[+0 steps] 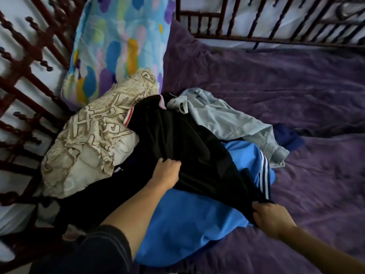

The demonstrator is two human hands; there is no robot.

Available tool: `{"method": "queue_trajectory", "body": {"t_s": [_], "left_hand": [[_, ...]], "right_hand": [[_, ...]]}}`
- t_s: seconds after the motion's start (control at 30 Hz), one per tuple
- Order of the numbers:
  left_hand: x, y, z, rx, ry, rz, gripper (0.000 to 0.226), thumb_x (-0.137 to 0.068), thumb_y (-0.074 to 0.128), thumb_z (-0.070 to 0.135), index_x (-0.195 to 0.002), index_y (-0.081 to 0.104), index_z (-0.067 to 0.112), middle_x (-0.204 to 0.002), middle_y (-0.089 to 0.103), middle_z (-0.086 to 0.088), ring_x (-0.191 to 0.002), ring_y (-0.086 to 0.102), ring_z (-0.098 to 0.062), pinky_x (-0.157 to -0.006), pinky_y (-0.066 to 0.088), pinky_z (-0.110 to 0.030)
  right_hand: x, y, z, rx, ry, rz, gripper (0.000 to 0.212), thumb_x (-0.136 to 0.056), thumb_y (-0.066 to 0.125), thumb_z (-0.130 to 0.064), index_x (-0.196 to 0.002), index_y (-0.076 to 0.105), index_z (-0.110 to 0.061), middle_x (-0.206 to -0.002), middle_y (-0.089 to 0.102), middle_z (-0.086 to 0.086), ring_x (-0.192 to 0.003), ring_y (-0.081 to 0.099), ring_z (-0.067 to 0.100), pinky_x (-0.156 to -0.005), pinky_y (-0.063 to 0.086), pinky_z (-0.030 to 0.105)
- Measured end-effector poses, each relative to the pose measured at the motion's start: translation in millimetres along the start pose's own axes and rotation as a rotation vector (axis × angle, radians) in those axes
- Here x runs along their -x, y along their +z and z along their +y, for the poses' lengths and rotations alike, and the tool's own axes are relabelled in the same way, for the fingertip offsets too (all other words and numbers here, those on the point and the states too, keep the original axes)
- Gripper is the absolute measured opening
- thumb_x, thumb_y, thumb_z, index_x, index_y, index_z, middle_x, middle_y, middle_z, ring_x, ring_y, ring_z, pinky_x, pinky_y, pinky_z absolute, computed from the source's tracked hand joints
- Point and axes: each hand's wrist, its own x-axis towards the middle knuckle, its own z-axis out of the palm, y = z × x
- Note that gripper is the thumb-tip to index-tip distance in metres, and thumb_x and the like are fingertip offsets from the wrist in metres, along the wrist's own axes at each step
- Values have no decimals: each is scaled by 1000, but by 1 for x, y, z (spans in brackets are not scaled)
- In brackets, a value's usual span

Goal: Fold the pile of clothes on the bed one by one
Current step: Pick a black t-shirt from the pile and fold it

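Pile of clothes sits on the bed, on a purple bedspread, toward the left side near the pillows. On top lies a black garment, spread diagonally from the upper middle of the pile down toward the person. Left hand grips a bunch of this black fabric near its middle, fingers curled into the cloth. Right hand holds the lower right edge of the same garment, fingers clenched round the fabric, knuckles up. The cloth runs taut between the two hands.

Under the black garment lies a bright blue garment with white stripes along one side. A light denim shirt lies crumpled at the far right of the pile, touching both the black and the blue pieces. A dark blue item peeks out just beyond the denim; its kind is hard to tell.

Left of the pile rests a beige patterned cloth, possibly a pillow, touching the black garment. Behind it stands a colourful pillow, tilted against the dark red bed rails. The left forearm carries a dark sleeve pushed up.
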Motion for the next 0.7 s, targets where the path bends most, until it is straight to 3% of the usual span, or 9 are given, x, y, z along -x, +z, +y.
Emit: {"method": "queue_trajectory", "body": {"t_s": [0.13,0.2,0.3,0.37,0.4,0.47,0.5,0.6,0.7], "left_hand": [[55,45,12,24,1,18,20,-94,43,20,-110,54,17,-113,57,-1,-108,51,-22,-91,36,-35],[75,57,14,26,-3,-12,30,-91,48,33,-117,51,18,-118,51,0,-113,46,-21,-93,36,-35],[90,68,15,6,18,-57,45,-89,55,33,-130,46,21,-128,46,1,-126,38,-20,-101,33,-34],[94,74,14,35,16,-58,47,-91,53,24,-136,43,20,-137,42,0,-137,29,-21,-108,29,-34],[95,74,14,66,10,-57,46,-92,50,21,-137,43,19,-139,41,0,-140,26,-21,-110,27,-34],[94,69,11,132,-18,-53,41,-94,46,19,-136,46,18,-137,43,0,-137,31,-19,-108,30,-31],[91,64,11,172,-50,-44,38,-95,45,18,-133,50,17,-133,47,-1,-131,39,-20,-105,34,-31],[76,42,16,333,-170,26,32,-95,44,16,-125,56,12,-120,59,-9,-107,58,-28,-88,46,-36],[45,19,28,198,-167,178,47,-92,52,21,-138,41,18,-131,48,-11,-113,52,-29,-90,43,-37]], "right_hand": [[-26,1,-7,-90,14,-145,25,-87,48,-34,-108,60,-27,-120,61,0,-110,60,23,-83,46,31],[-56,-16,-25,-283,-12,48,30,-83,57,-34,-112,61,-26,-119,57,1,-114,55,25,-86,45,34],[-110,-52,-60,-636,94,286,73,-80,69,-42,-141,39,-16,-140,44,9,-129,42,32,-100,39,42],[-140,-69,-80,-950,216,170,81,-80,73,-39,-144,35,-9,-142,45,13,-129,45,32,-104,38,40],[-145,-73,-91,-1064,207,107,65,-83,72,-30,-137,45,-6,-133,54,16,-123,52,32,-99,42,36],[-130,-71,-109,-1024,63,148,25,-89,60,-17,-110,62,-4,-108,66,20,-104,61,35,-85,45,35],[-112,-65,-111,-944,-23,220,17,-90,54,-17,-101,63,-6,-99,67,20,-96,61,37,-80,45,38],[-50,-24,-82,-649,-190,359,24,-92,48,-25,-112,62,-20,-92,70,16,-86,62,39,-70,48,42],[-3,28,-11,-428,-11,253,31,-97,47,-29,-127,54,-29,-103,71,6,-91,66,34,-70,47,39]]}}
